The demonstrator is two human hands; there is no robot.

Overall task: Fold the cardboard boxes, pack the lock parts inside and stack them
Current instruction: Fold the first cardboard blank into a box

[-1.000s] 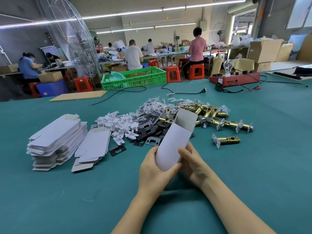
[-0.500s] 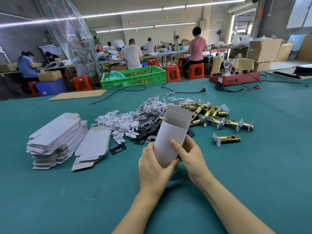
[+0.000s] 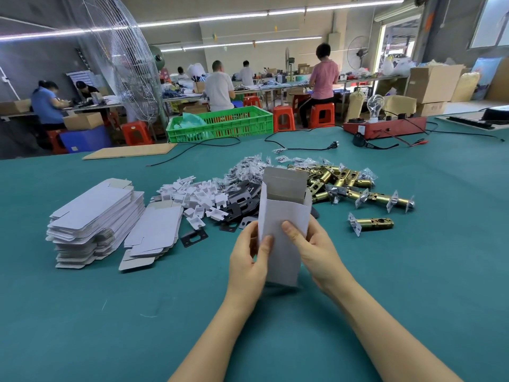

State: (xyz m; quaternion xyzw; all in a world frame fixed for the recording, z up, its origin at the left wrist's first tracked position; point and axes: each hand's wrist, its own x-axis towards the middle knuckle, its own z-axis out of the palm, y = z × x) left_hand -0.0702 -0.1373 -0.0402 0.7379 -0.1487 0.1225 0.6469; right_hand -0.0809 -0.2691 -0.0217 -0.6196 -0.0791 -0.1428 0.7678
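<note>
I hold a white cardboard box [image 3: 283, 216] upright over the green table, its top flap open toward the far side. My left hand [image 3: 249, 260] grips its left edge with the thumb on the front. My right hand [image 3: 314, 246] grips the right side, thumb pressed on the front face. Behind the box lie brass latch bolts [image 3: 344, 183], black strike plates [image 3: 239, 202], white plastic pieces [image 3: 198, 197] and small bagged parts [image 3: 248, 166]. One latch bolt [image 3: 370, 224] lies apart at the right. Two stacks of flat box blanks [image 3: 96, 219] sit at the left.
A green crate [image 3: 220, 124], a cardboard sheet [image 3: 129, 151], cables and a red device with a bulb [image 3: 384, 125] stand along the table's far edge. Other people work at benches beyond. A large fan [image 3: 124, 59] stands at the back left.
The box has gone from tilted to nearly upright and risen slightly. My right thumb has slid up onto its front face, and my left hand has shifted up along the left edge.
</note>
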